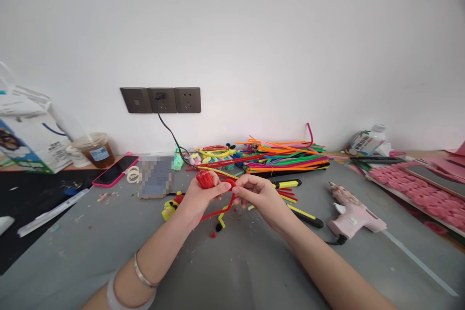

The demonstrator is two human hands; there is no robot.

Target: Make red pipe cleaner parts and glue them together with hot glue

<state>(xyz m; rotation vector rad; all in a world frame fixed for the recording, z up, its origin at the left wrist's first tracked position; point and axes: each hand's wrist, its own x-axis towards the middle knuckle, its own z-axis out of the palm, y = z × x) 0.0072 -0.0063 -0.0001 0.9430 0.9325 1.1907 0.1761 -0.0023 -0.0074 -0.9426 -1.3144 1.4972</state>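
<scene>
My left hand [203, 197] is closed around a red pipe cleaner piece [206, 179], whose coiled, bunched end shows above the fingers. With thumb and fingertips pinched together, my right hand [258, 198] grips a red pipe cleaner strand [231, 199] beside the left thumb. The fingertips of both hands nearly meet. A red length trails down to the left below them. Under the hands lie a bent yellow pipe cleaner [222, 219] and small black and red bits. A yellow fuzzy figure [169, 209] rests by the left wrist. Yellow-and-black handles [305, 216] lie behind my right wrist.
Bundles of coloured pipe cleaners [290, 160] lie along the wall. A pink glue gun [352, 215] with a glue stick lies right, near a pink keyboard [410, 186]. Left are a pink-cased phone [115, 171], a drink cup [95, 150], a carton [34, 131] and a black cord [169, 131].
</scene>
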